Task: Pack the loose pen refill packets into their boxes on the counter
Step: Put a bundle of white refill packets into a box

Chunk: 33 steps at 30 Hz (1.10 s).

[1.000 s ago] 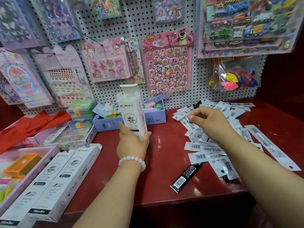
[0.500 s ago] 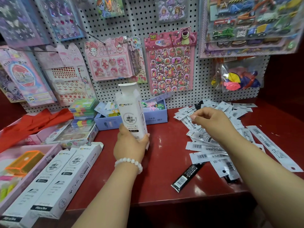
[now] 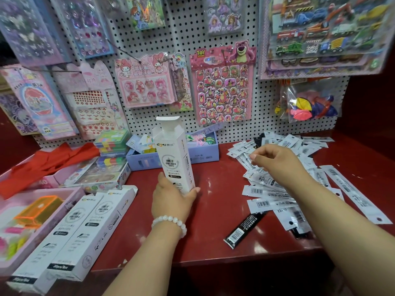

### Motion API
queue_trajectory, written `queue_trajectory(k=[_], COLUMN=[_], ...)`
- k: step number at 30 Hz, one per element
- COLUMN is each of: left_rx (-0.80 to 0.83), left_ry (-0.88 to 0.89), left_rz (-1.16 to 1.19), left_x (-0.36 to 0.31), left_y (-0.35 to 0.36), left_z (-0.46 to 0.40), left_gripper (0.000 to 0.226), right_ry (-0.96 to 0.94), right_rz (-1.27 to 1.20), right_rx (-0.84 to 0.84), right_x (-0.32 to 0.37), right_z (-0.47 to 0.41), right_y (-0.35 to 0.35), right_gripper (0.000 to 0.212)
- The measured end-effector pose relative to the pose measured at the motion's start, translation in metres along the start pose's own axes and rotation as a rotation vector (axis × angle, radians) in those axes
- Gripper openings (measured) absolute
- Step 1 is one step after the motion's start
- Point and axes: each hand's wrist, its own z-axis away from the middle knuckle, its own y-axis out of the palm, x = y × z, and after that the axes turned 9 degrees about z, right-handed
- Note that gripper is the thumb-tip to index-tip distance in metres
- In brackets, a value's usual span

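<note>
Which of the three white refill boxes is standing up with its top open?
The box gripped at its base by the left hand, mid-counter. It stands upright with its top flap raised; the other two boxes lie flat side by side at the counter's left edge.

Centre: box (image 3: 174, 159) upright on counter (image 3: 213, 231).
Right: refill packets (image 3: 277, 189) on counter.
Left: two boxes (image 3: 81, 231) lying flat.
Behind: pegboard (image 3: 188, 39).

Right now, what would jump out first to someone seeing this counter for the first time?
The left hand grips a tall white refill box standing upright, its top flap open, at the middle of the red counter. To its right, the right hand hovers with curled fingers over a scattered pile of white refill packets. Bright sticker sheets hang on the pegboard behind.
</note>
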Motion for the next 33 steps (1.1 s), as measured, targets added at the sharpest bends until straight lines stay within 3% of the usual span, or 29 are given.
queue_trajectory(k=[5, 12, 22, 28, 30, 33], left_rx=[-0.003, 0.005, 0.253, 0.454, 0.44, 0.199], left_ry=[0.0, 0.061, 0.115, 0.014, 0.006, 0.133], left_rz=[0.051, -0.129, -0.424, -0.461, -0.505, -0.592], left_x=[0.0, -0.002, -0.006, -0.004, -0.005, -0.014], left_y=[-0.003, -0.016, -0.036, -0.055, -0.058, -0.056], left_z=[-0.002, -0.008, -0.006, -0.003, -0.001, 0.005], left_gripper=[0.115, 0.071, 0.054, 0.056, 0.068, 0.081], right_ry=[0.002, -0.004, 0.002, 0.019, 0.025, 0.064], right_rz=[-0.001, 0.021, 0.009, 0.023, 0.046, 0.091], right_rx=[-0.006, -0.003, -0.001, -0.002, -0.001, -0.006], right_x=[0.001, 0.001, -0.005, -0.01, -0.011, -0.018], right_z=[0.0, -0.002, -0.004, -0.005, -0.005, -0.007], right_y=[0.002, 0.006, 0.003, -0.005, -0.011, -0.025], right_gripper=[0.016, 0.015, 0.018, 0.017, 0.018, 0.017])
